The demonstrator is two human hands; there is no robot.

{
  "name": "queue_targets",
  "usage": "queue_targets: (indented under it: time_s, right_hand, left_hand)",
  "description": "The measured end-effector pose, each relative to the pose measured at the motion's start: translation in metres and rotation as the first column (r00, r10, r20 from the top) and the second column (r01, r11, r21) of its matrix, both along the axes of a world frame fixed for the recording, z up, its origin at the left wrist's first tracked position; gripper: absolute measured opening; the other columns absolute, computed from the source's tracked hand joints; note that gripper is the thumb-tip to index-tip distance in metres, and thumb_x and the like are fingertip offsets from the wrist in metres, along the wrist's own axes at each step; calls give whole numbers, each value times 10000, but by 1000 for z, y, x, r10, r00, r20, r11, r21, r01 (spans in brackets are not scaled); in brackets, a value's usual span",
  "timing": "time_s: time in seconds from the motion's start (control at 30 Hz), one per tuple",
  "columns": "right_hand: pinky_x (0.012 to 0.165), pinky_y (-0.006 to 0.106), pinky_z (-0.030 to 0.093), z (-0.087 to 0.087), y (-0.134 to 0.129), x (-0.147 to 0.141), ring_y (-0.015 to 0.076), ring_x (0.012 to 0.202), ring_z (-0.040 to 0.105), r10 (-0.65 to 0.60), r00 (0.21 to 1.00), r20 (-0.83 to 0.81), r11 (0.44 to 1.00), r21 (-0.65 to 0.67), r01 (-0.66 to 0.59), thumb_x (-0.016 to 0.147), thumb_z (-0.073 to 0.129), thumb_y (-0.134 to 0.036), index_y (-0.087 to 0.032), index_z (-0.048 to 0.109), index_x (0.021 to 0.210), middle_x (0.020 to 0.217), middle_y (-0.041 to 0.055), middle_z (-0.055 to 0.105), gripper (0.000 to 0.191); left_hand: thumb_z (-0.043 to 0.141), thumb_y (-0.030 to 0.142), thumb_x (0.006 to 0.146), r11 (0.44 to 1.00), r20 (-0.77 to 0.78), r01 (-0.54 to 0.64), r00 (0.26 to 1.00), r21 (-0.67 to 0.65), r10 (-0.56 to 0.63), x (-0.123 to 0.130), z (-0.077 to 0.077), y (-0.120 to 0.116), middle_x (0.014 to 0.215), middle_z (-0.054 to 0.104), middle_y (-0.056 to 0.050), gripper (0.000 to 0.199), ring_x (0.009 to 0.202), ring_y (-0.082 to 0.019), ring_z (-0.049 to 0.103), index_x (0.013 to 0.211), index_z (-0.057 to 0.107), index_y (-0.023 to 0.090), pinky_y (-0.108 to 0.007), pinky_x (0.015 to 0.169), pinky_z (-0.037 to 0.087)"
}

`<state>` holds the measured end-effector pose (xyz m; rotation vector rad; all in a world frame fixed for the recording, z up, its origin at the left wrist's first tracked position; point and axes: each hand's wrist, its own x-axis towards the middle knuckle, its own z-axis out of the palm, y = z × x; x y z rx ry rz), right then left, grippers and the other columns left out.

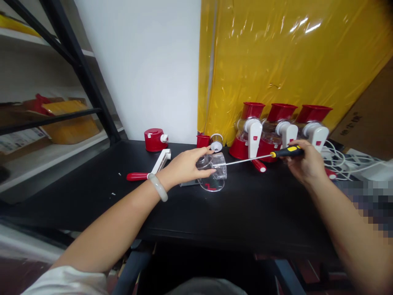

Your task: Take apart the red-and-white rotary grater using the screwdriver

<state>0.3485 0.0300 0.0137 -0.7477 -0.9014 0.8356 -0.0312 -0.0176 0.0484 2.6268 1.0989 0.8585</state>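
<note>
My left hand grips a clear plastic grater body lying on its side, thumb and fingers on either side of it. In my right hand is a screwdriver with a black and yellow handle. Its long shaft points left, and the tip reaches the open end of the clear body; whether it touches anything inside I cannot tell. Just behind the left fingers are a metal drum and a small red part. A white crank with a red handle lies left of my left wrist.
A red base with a white knob stands at the back left. Several assembled red and white rotary graters line the back right, near white cables. Yellow-wrapped material rises behind the black table. Shelves stand left.
</note>
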Motion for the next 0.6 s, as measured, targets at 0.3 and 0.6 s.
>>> queue_targets:
  time_s: [0.3, 0.6]
  right_hand:
    - [453, 284, 483, 0, 1, -2, 175, 596, 568, -29, 999, 43, 1000, 15, 28, 780, 569, -569, -182, 626, 681, 662, 53, 577, 404]
    - [385, 221, 323, -3, -1, 0, 93, 395, 379, -21, 985, 172, 999, -21, 24, 711, 697, -351, -194, 641, 694, 466, -40, 445, 168]
  left_hand:
    - [681, 495, 863, 998, -13, -19, 1000, 61, 20, -2, -4, 1, 1282, 670, -81, 504, 1136, -250, 648, 1292, 597, 246, -418, 988, 506]
    - [705, 454, 853, 999, 15, 15, 1000, 46, -16, -1, -2, 3, 1256, 692, -70, 491, 1125, -239, 655, 1292, 614, 254, -405, 982, 506]
